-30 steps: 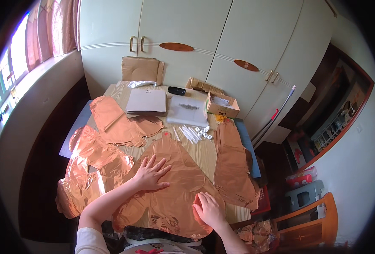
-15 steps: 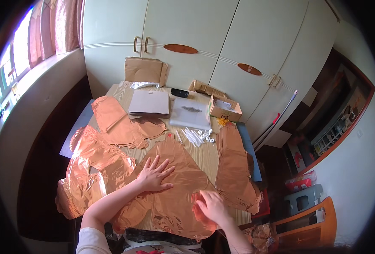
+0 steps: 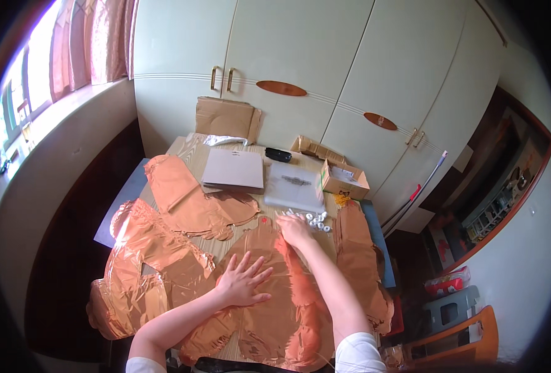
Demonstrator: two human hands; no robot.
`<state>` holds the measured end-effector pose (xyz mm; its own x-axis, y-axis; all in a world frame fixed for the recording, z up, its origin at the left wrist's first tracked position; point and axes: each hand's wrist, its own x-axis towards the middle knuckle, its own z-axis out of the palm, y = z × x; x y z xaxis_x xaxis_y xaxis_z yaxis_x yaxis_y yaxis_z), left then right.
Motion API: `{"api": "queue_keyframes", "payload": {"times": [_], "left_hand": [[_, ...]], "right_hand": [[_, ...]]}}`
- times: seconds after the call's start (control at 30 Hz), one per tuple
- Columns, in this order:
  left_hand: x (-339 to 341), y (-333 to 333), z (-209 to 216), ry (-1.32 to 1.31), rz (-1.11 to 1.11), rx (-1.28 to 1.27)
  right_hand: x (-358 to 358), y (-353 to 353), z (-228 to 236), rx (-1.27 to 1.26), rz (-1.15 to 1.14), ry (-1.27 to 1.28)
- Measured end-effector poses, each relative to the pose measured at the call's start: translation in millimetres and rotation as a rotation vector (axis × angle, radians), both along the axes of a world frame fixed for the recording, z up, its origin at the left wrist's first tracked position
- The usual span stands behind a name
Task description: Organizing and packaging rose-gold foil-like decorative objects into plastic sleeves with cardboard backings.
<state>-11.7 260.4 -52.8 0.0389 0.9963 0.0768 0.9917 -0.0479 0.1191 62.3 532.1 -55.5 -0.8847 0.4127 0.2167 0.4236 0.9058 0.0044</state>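
My left hand [image 3: 244, 286] lies flat, fingers spread, on a large copper-coloured foil balloon [image 3: 264, 317] that is uninflated on the table. Beyond it, my right hand [image 3: 295, 230] reaches over the balloon's far end, fingers bent down where the thin white plastic tubes lie. The hand covers most of those tubes, so what the fingertips hold is hidden. Just right of them sit several small white ring-like caps [image 3: 319, 221]. A red dot [image 3: 263, 220] marks the balloon's far tip. The balloon's right side looks brighter and rumpled under my right forearm.
More flat copper foil balloons lie at left [image 3: 194, 199], near left [image 3: 145, 267] and right [image 3: 357, 255]. Behind are a grey-white stack of card [image 3: 233, 169], a clear plastic bag [image 3: 293, 186], a black object [image 3: 278, 154] and an open cardboard box [image 3: 347, 180]. A wooden chair [image 3: 474, 342] stands right.
My right hand has moved from the balloon's near right side forward to the white tubes. My left hand still rests flat on the balloon. The whole view has shifted slightly.
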Motion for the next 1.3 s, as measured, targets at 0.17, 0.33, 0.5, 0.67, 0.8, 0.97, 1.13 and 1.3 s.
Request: {"api": "queue_keyframes", "payload": {"times": [0.17,0.33,0.5,0.67,0.8,0.97,1.13,1.3], "left_hand": [[-3,-2,-7,-0.003,0.007,0.026],[-1,0,2,0.016,-0.008,-0.029],[0,2,2,0.025,-0.013,-0.037],[-13,-3,-9,0.033,-0.034,-0.040],[-1,-6,3,-0.048,0.086,0.000],[-24,-9,25,0.005,0.167,0.153],[-102,-17,40,-0.083,0.385,0.170],[-197,-51,5,-0.162,0.686,0.258]], "right_hand": [[15,21,-18,0.058,-0.030,0.061],[26,13,-4,0.055,-0.030,0.162],[28,-65,62,-0.288,0.205,0.557],[99,-221,171,-1.309,0.742,0.531],[123,-279,205,-1.619,1.455,0.525],[128,-295,237,-1.649,1.714,0.359],[115,-280,250,-1.493,1.785,0.226],[-11,-211,157,-1.150,0.847,0.326]]}}
